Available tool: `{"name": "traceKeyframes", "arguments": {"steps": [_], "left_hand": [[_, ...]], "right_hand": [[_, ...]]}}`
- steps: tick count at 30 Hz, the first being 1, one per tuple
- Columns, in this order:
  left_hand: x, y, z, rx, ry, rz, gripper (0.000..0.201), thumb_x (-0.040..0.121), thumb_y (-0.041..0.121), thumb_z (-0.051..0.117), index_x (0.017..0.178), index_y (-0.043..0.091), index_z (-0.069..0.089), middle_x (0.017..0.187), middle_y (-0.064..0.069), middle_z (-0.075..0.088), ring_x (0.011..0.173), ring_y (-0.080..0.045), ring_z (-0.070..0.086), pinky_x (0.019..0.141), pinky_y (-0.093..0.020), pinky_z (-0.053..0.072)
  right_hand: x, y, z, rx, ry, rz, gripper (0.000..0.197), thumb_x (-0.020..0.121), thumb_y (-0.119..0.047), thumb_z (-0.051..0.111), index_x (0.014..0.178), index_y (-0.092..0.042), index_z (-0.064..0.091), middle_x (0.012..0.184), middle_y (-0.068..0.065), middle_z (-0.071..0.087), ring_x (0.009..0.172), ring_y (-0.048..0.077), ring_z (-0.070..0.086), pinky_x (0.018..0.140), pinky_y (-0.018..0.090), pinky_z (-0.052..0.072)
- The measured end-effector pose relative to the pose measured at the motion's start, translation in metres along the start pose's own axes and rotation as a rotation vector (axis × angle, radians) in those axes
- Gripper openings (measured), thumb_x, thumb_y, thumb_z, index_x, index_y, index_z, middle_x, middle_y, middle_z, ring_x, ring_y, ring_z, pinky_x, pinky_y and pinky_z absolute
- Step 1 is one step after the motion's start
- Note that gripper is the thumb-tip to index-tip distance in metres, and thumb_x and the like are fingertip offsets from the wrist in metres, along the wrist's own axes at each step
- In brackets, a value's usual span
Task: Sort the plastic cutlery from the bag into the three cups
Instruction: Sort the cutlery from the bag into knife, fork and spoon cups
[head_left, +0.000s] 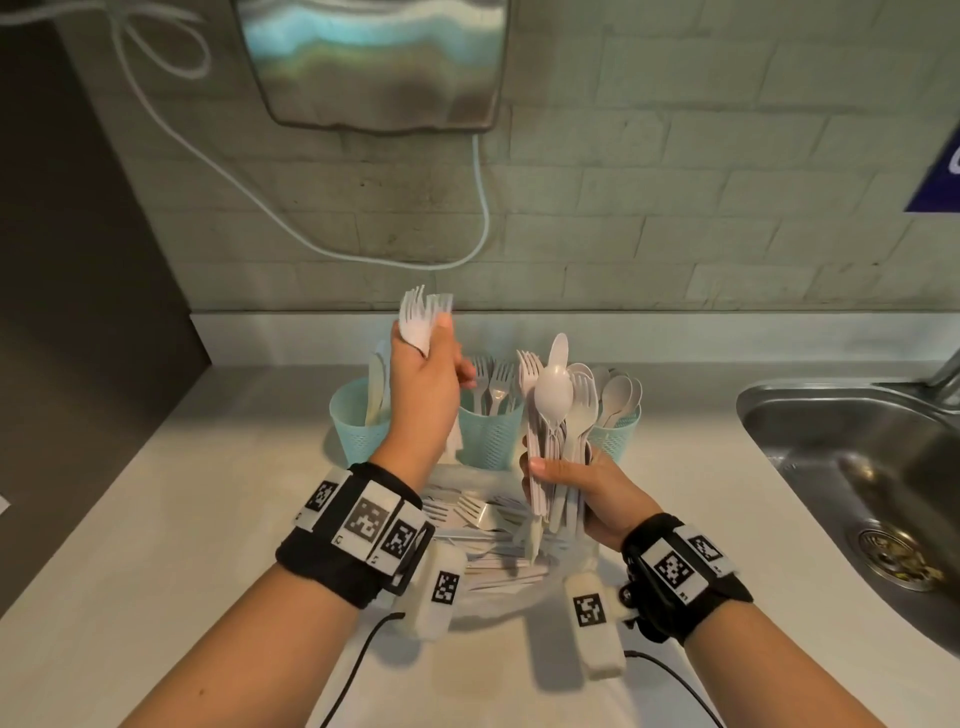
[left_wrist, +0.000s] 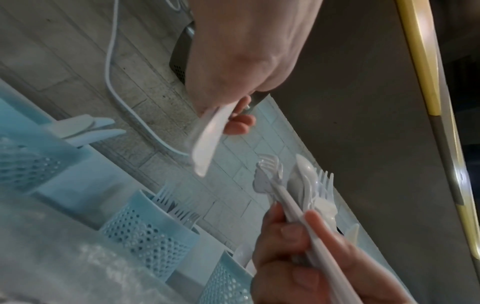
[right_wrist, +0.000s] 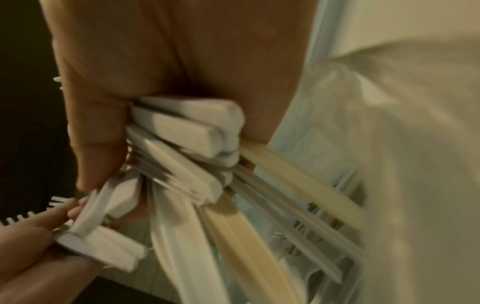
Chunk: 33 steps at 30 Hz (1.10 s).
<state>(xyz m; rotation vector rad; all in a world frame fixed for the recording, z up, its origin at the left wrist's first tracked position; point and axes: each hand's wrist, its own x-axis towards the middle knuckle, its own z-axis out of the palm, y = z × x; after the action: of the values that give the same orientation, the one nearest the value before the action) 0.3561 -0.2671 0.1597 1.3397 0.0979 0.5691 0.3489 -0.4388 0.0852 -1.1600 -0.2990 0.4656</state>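
Observation:
My left hand (head_left: 428, 364) is raised above the left cup and grips a few white forks (head_left: 422, 318) by their handles, tines up. The right hand (head_left: 563, 486) holds an upright bundle of mixed spoons and forks (head_left: 557, 410) in front of the cups. Three teal perforated cups stand in a row: the left cup (head_left: 357, 423) has knives, the middle cup (head_left: 489, 434) forks, the right cup (head_left: 618, 436) spoons. The clear bag (head_left: 480, 525) with more cutlery lies under my wrists. In the right wrist view the fingers wrap the bundled handles (right_wrist: 187, 133). The left wrist view shows the fork handles (left_wrist: 206, 139) sticking out below my fist.
A steel sink (head_left: 852, 467) is sunk into the counter (head_left: 208, 519) at the right. A white cable (head_left: 484, 208) hangs down the tiled wall from a metal box (head_left: 374, 62). A dark panel (head_left: 67, 260) borders the counter on the left.

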Motion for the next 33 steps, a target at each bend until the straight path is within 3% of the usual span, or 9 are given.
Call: {"name": "traceKeyframes", "arguments": {"steps": [3, 6, 11, 17, 19, 22, 26, 30, 33], "left_hand": [[-0.005, -0.006, 0.002, 0.031, -0.094, -0.064, 0.022, 0.094, 0.027, 0.052, 0.105, 0.008, 0.050, 0.063, 0.003, 0.044, 0.043, -0.008, 0.040, 0.038, -0.016, 0.034], [-0.018, -0.015, 0.007, 0.199, -0.191, -0.187, 0.037, 0.082, 0.034, 0.068, 0.106, 0.010, 0.056, 0.066, 0.004, 0.052, 0.048, -0.007, 0.043, 0.043, -0.017, 0.035], [-0.026, -0.018, 0.006, 0.148, -0.373, -0.449, 0.026, 0.086, 0.026, 0.064, 0.102, 0.007, 0.059, 0.051, 0.006, 0.050, 0.037, -0.005, 0.030, 0.035, -0.017, 0.025], [-0.025, -0.010, 0.003, 0.095, -0.323, -0.382, 0.007, 0.086, 0.015, 0.062, 0.089, 0.009, 0.060, 0.054, 0.001, 0.041, 0.039, -0.007, 0.031, 0.036, -0.016, 0.026], [-0.024, -0.011, 0.002, 0.066, -0.315, -0.376, 0.008, 0.088, 0.016, 0.059, 0.086, 0.009, 0.061, 0.054, 0.000, 0.043, 0.040, -0.007, 0.033, 0.037, -0.016, 0.027], [-0.023, -0.013, 0.002, 0.067, -0.327, -0.358, 0.013, 0.090, 0.020, 0.056, 0.083, 0.010, 0.061, 0.050, 0.002, 0.043, 0.042, -0.009, 0.034, 0.039, -0.018, 0.028], [-0.022, -0.011, 0.006, 0.067, -0.245, -0.277, 0.017, 0.093, 0.019, 0.054, 0.088, 0.005, 0.062, 0.058, 0.002, 0.056, 0.038, -0.001, 0.047, 0.041, -0.013, 0.037], [0.006, -0.003, 0.004, 0.097, -0.114, -0.122, 0.026, 0.094, 0.027, 0.052, 0.072, 0.015, 0.058, 0.067, 0.003, 0.056, 0.059, -0.006, 0.052, 0.063, -0.021, 0.045], [0.037, 0.003, 0.004, 0.008, -0.035, -0.073, 0.030, 0.095, 0.021, 0.051, 0.066, 0.019, 0.057, 0.067, 0.004, 0.054, 0.068, -0.010, 0.051, 0.074, -0.027, 0.044]], "right_hand": [[0.001, -0.001, 0.001, -0.007, -0.016, 0.010, 0.026, 0.072, -0.003, 0.063, 0.098, -0.007, 0.061, 0.075, 0.001, 0.071, 0.068, 0.013, 0.069, 0.063, 0.024, 0.055], [0.002, -0.001, 0.003, -0.016, -0.028, 0.025, 0.029, 0.073, -0.004, 0.065, 0.102, -0.004, 0.061, 0.078, 0.004, 0.071, 0.069, 0.015, 0.068, 0.064, 0.026, 0.054], [0.001, -0.003, 0.004, 0.001, -0.045, 0.002, 0.022, 0.073, -0.002, 0.061, 0.095, -0.007, 0.060, 0.071, 0.001, 0.069, 0.064, 0.013, 0.066, 0.060, 0.024, 0.054], [0.002, -0.001, 0.000, 0.039, -0.004, -0.008, 0.031, 0.072, -0.017, 0.075, 0.097, -0.003, 0.064, 0.073, 0.007, 0.068, 0.064, 0.018, 0.065, 0.067, 0.032, 0.057], [0.002, -0.002, 0.001, 0.036, 0.000, -0.015, 0.028, 0.073, -0.022, 0.076, 0.089, -0.003, 0.064, 0.067, 0.007, 0.066, 0.057, 0.017, 0.062, 0.062, 0.029, 0.054], [0.002, -0.003, 0.003, 0.039, -0.002, -0.032, 0.018, 0.080, -0.010, 0.063, 0.095, -0.001, 0.062, 0.066, 0.007, 0.065, 0.053, 0.015, 0.059, 0.055, 0.025, 0.053], [0.005, -0.005, 0.010, 0.007, 0.003, -0.020, 0.021, 0.077, -0.007, 0.064, 0.097, 0.000, 0.061, 0.076, 0.011, 0.067, 0.054, 0.017, 0.060, 0.054, 0.026, 0.053], [0.008, -0.008, 0.008, -0.012, 0.049, 0.000, 0.022, 0.073, -0.007, 0.066, 0.093, -0.005, 0.059, 0.087, 0.014, 0.070, 0.056, 0.019, 0.060, 0.058, 0.027, 0.053], [0.007, -0.012, 0.002, -0.018, 0.133, -0.021, 0.023, 0.067, -0.006, 0.069, 0.088, -0.007, 0.060, 0.085, 0.014, 0.065, 0.058, 0.018, 0.058, 0.058, 0.027, 0.052]]}}
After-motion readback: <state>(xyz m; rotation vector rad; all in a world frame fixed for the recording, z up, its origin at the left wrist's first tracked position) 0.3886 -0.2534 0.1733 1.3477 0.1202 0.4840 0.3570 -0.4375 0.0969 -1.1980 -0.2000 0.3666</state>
